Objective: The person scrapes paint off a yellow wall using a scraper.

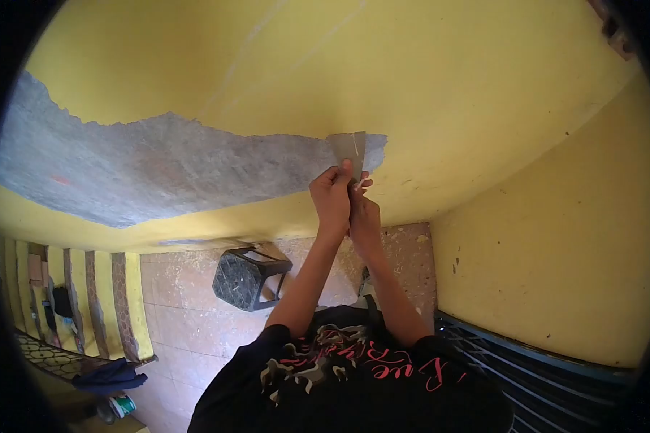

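A putty knife (pixel 349 144) with a broad, flat blade rests against the wall, at the right end of a grey bare patch (pixel 217 166) where the yellow paint is gone. My left hand (pixel 329 200) is closed on it, thumb pressed along the blade. Just below and to the right, my right hand (pixel 366 216) wraps round the handle end, which the fingers mostly hide. A small whitish bit shows by the right fingertips; I cannot tell what it is. Jagged yellow paint borders the patch above the blade.
Below the wall, a dark plastic stool (pixel 242 278) stands on the paint-flecked tile floor (pixel 173 303). Striped steps (pixel 97 296), a dark blue cloth (pixel 112 375) and a white-and-green tub (pixel 123 405) are at left. Dark metal bars (pixel 534 361) run along the lower right.
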A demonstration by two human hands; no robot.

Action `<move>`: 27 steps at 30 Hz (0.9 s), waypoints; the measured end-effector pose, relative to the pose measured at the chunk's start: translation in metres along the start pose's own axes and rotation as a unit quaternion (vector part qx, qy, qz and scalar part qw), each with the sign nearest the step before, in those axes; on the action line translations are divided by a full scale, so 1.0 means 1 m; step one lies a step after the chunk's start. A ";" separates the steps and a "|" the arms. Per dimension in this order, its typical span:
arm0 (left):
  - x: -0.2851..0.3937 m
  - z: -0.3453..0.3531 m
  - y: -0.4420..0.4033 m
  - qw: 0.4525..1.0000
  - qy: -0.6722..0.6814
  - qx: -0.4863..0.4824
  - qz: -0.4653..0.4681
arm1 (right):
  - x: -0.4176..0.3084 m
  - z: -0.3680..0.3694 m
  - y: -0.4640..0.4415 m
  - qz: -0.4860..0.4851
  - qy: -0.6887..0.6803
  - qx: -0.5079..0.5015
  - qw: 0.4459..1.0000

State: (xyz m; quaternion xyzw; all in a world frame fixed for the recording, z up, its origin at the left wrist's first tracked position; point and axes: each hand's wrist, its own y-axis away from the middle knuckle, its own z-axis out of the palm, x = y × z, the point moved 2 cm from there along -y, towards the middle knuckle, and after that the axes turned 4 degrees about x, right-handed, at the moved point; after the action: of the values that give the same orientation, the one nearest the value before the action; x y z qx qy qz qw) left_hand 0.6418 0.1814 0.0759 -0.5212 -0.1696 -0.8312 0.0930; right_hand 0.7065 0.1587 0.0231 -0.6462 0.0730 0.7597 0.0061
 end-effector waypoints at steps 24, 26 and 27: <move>-0.028 -0.001 -0.008 0.999 -0.031 -0.014 -0.014 | -0.002 -0.009 0.004 0.120 -0.041 0.026 0.992; -0.001 0.010 0.005 0.998 -0.067 -0.019 -0.010 | -0.025 -0.007 0.014 0.127 -0.093 -0.006 0.988; -0.002 0.012 -0.001 0.998 -0.063 -0.020 -0.005 | -0.023 -0.008 0.005 0.122 -0.091 -0.009 0.988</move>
State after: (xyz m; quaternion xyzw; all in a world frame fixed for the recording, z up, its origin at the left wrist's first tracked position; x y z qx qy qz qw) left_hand 0.6527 0.1865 0.0788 -0.5733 -0.1609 -0.8005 0.0677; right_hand 0.7176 0.1548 0.0453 -0.5609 0.1433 0.8109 -0.0855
